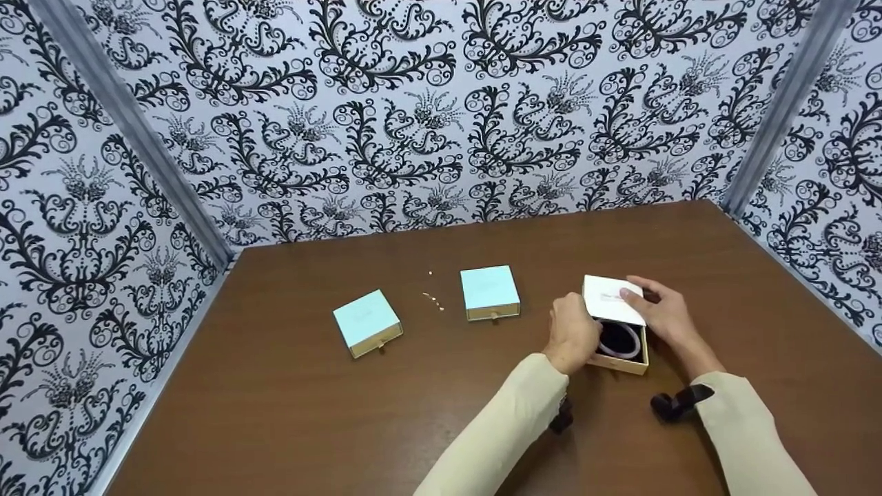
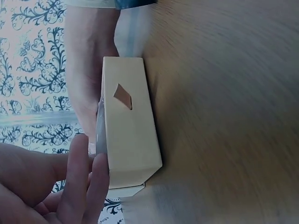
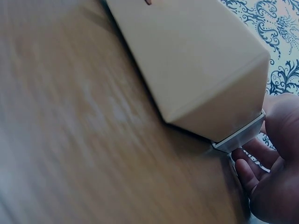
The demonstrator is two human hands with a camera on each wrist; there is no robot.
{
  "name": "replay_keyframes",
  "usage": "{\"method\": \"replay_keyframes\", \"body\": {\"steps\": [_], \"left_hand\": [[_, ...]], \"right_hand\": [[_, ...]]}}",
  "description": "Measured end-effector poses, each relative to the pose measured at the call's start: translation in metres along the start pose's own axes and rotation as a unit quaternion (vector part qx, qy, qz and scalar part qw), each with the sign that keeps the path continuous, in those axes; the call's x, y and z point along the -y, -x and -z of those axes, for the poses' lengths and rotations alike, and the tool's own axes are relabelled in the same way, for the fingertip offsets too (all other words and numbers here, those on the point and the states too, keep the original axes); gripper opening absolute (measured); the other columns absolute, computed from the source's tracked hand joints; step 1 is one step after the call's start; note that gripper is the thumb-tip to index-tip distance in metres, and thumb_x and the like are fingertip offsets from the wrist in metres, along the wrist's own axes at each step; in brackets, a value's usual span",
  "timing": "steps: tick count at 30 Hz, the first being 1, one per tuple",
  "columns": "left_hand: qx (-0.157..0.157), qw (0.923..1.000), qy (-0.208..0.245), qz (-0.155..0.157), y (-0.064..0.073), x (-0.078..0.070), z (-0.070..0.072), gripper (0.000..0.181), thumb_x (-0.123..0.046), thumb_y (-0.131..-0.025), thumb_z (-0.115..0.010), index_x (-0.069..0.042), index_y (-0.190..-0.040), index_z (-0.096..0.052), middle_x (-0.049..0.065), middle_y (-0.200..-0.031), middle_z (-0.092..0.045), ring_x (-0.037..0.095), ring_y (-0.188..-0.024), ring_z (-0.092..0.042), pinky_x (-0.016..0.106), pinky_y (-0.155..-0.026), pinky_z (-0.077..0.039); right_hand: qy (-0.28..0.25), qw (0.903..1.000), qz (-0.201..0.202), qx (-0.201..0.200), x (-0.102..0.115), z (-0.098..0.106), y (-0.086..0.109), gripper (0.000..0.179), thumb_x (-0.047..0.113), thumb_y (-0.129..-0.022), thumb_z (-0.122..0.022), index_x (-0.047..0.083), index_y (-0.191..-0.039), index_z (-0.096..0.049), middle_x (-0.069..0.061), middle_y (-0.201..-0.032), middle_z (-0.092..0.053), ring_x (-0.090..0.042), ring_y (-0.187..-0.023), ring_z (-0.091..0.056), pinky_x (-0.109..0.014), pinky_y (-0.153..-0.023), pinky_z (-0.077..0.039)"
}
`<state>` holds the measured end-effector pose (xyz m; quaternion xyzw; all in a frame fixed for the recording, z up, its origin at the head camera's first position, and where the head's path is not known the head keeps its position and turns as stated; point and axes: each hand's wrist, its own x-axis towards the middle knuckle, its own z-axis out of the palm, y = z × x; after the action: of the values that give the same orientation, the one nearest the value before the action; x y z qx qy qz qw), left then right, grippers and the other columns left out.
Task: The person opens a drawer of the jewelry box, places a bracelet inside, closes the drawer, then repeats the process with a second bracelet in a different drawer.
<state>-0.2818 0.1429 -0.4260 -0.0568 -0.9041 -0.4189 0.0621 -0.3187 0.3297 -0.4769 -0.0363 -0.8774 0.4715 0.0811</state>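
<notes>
A small drawer box stands at the right of the table, its white sleeve [image 1: 608,296] printed with lettering and its cream drawer [image 1: 623,365] pulled out toward me. Inside the drawer's black lining [image 1: 613,337] lies a pale round bangle [image 1: 637,348]. My left hand [image 1: 573,332] is at the drawer's left side, with fingertips pinching the bangle's left edge. In the left wrist view, the fingers [image 2: 79,182] reach over the drawer wall by its small tan pull tab [image 2: 123,96]. My right hand [image 1: 665,313] grips the sleeve, thumb on top and fingers round its far right side.
Two closed light-blue drawer boxes stand further left, one near the middle [image 1: 490,289] and one beyond it [image 1: 368,322]. Small pale bits [image 1: 433,300] lie scattered between them. Patterned wall panels [image 1: 413,138] enclose the brown table [image 1: 310,427] at the back and sides.
</notes>
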Motion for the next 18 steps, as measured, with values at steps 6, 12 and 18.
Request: {"method": "replay_keyframes", "body": {"steps": [6,12,18], "left_hand": [[0.000,0.9982,-0.061,-0.003,-0.001,-0.002,-0.005,0.019,0.000,-0.082,-0.069,-0.011,-0.067,-0.067,0.002,-0.074,-0.072,0.007,-0.065,-0.063,0.022,-0.053,-0.047],[0.002,0.9943,-0.104,-0.021,-0.003,0.002,-0.008,0.018,-0.003,-0.083,-0.071,-0.012,-0.067,-0.068,0.002,-0.077,-0.074,0.011,-0.073,-0.069,0.024,-0.056,-0.051],[0.011,0.9940,-0.102,-0.039,-0.003,0.011,-0.010,0.039,-0.010,-0.082,-0.075,-0.016,-0.049,-0.055,-0.007,-0.059,-0.063,0.004,-0.061,-0.057,0.022,-0.057,-0.047]], "right_hand": [[-0.006,1.0000,0.002,0.006,-0.001,0.001,0.001,0.064,0.046,-0.099,-0.060,0.004,-0.145,-0.051,-0.030,-0.146,-0.048,-0.041,-0.134,-0.047,-0.008,-0.082,-0.037],[-0.009,1.0000,0.003,-0.003,-0.002,0.000,0.001,0.062,0.045,-0.099,-0.060,0.003,-0.144,-0.052,-0.030,-0.144,-0.051,-0.038,-0.130,-0.049,-0.006,-0.080,-0.037],[-0.003,0.9999,0.006,-0.014,-0.001,-0.001,0.000,0.060,0.044,-0.098,-0.061,0.004,-0.142,-0.055,-0.028,-0.141,-0.055,-0.026,-0.121,-0.051,-0.005,-0.080,-0.038]]}}
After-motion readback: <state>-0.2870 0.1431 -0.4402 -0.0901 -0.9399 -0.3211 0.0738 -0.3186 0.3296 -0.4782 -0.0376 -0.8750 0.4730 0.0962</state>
